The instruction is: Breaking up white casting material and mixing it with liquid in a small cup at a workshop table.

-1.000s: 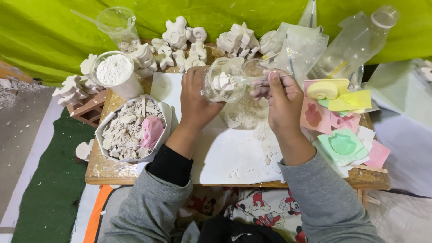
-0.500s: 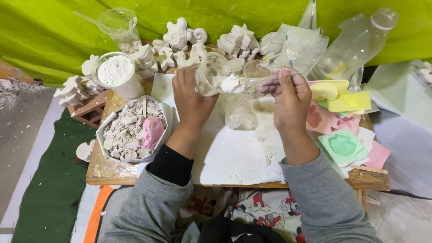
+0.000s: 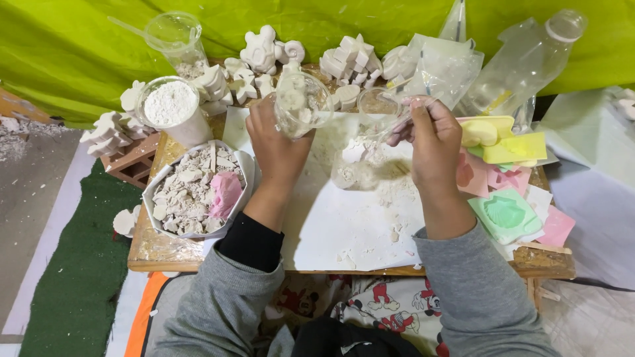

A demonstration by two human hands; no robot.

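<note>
Raised higher now, both hands grip clear cups; left hand (image 3: pixel 278 142) tilts cup (image 3: pixel 303 104), right hand (image 3: pixel 433 142) holds smaller cup (image 3: pixel 377 106).

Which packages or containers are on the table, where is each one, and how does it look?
Clear plastic bottle: far right, leaning, pale cap.
Clear plastic bags: far edge, beside the bottle, crumpled.
White tub: far left, round, full of white powder.
Clear cup: behind the tub, nearly empty.
Clear cup in the left hand: tilted, above the white sheet.
No labels or screens.
</note>
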